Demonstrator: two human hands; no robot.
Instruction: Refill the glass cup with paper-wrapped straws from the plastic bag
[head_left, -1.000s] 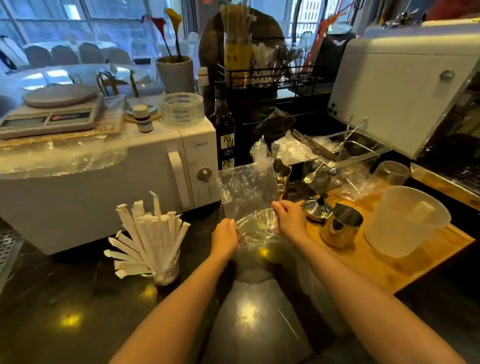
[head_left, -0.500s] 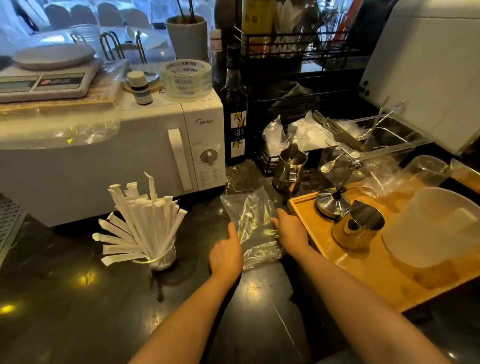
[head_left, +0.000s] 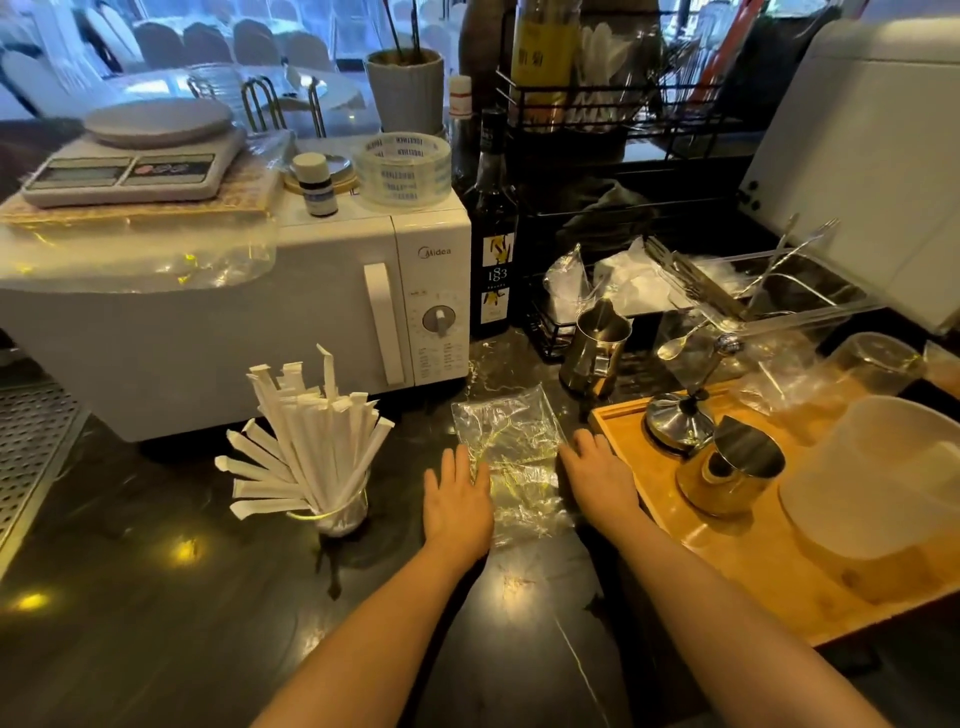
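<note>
A clear plastic bag (head_left: 511, 452) lies flat and crumpled on the dark counter, with no straws visible inside it. My left hand (head_left: 456, 499) rests flat on the bag's left edge, fingers spread. My right hand (head_left: 597, 470) lies flat at the bag's right edge, fingers apart. To the left stands a glass cup (head_left: 340, 512) packed with paper-wrapped straws (head_left: 306, 441) that fan out upward and to the left. Neither hand touches the cup.
A white microwave (head_left: 291, 312) stands behind the cup with a scale (head_left: 135, 161) and tape roll (head_left: 402, 169) on top. A wooden tray (head_left: 727, 561) to the right carries steel pitchers (head_left: 730, 470) and a plastic jug (head_left: 878, 478). A dark bottle (head_left: 491, 234) and wire rack stand behind.
The bag went from held up and bunched in both hands to lying flat on the counter. Both hands have opened and now press flat at its sides.
</note>
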